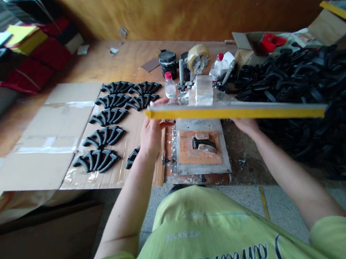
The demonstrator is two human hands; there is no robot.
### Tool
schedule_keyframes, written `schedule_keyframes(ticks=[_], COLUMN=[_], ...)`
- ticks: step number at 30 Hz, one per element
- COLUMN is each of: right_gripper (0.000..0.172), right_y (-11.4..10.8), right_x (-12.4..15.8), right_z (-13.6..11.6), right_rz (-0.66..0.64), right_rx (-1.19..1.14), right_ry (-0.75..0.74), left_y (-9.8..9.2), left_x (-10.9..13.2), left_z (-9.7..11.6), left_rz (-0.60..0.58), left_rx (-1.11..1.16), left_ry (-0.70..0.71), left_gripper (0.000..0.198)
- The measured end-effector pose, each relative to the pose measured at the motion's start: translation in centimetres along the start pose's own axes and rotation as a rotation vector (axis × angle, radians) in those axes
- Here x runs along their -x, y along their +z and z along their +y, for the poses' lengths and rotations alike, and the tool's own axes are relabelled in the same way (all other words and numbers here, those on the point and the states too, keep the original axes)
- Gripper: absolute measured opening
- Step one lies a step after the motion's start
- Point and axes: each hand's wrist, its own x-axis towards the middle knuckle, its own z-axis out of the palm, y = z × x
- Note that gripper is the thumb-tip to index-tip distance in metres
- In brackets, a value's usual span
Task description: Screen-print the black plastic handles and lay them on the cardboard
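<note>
A screen-printing frame with a yellow-taped edge spans the view nearly edge-on, above a metal base plate. My left hand is closed around its left end. Close by that hand is a small red part. My right hand reaches up to the frame's underside right of the plate; its fingers are hidden behind the frame. Below the frame, a curved black plastic handle lies in a holder on the brown board on the plate.
Fanned groups of black handles lie on cardboard at left. A large heap of black handles fills the right. Behind the frame stand a bottle with a red cap, a dark tub, a tape roll and an open carton.
</note>
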Motion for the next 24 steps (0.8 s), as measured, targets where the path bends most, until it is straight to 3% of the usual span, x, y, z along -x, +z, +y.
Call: schedule_keyframes(ticks=[3,6,8,11,13,15,17,18,21,24], right_gripper=[0.032,0.023,0.018,0.020,0.020,0.019,0.020,0.022,0.036,0.049], right_y=[4.8,7.7,8.1,8.0,8.5,9.1,9.0,8.5,5.5,2.8], right_x=[4.1,6.5,7.3,8.9,10.4,11.4,11.0,10.3,6.5,3.3], right_z=[-1.1,-3.6,-5.3,-8.1,-10.0,-10.8,-9.5,-7.9,-0.4,8.3], right_rz=[-0.206,-0.292,-0.313,-0.254,-0.195,-0.204,-0.227,-0.204,0.001,0.103], right_rx=[0.121,0.305,0.348,0.268,0.177,0.076,0.008,0.006,0.089,0.085], right_ry=[-0.130,-0.228,-0.158,-0.068,-0.179,-0.407,-0.557,-0.541,-0.230,-0.094], left_y=[1.2,1.7,1.9,2.5,2.8,2.5,1.0,-0.3,-6.0,-12.1], left_x=[-2.3,-1.2,1.7,7.5,10.7,12.4,12.6,12.3,11.4,11.6], left_z=[0.9,-0.7,-3.3,-7.8,-10.1,-11.5,-12.4,-12.7,-13.6,-15.0], left_rz=[0.008,0.086,0.061,-0.205,-0.216,-0.098,0.034,0.097,0.294,0.520], left_rx=[-0.022,0.007,0.029,0.027,0.113,0.228,0.259,0.225,0.019,-0.224], left_ry=[0.066,0.041,-0.117,-0.616,-0.763,-0.774,-0.750,-0.732,-0.654,-0.654], left_gripper=[0.049,0.048,0.054,0.065,0.063,0.055,0.050,0.048,0.042,0.036])
